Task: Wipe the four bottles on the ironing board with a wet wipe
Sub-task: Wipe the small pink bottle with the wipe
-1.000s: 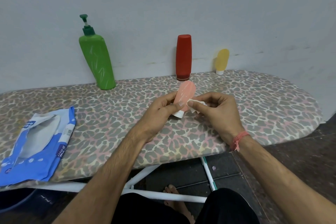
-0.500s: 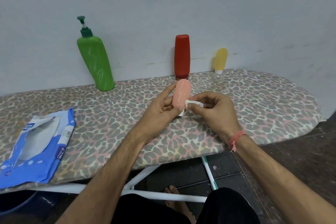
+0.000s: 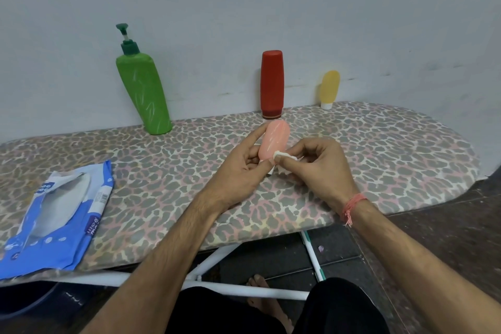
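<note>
Head view: left hand (image 3: 238, 168) grips the small pink plastic bottle (image 3: 273, 139) while right hand (image 3: 317, 163) fingers (image 3: 282, 161) pinch the folded white wet wipe (image 3: 283, 155) against it, mid-wipe; next, probably, turning it to reach fresh sides.

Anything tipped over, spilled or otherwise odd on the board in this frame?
Nothing spilled or damaged. The green pump bottle leans against the wall rather than standing straight. The red bottle and yellow bottle stand cap-down. The wipes packet overhangs the ironing board at its near edge.
</note>
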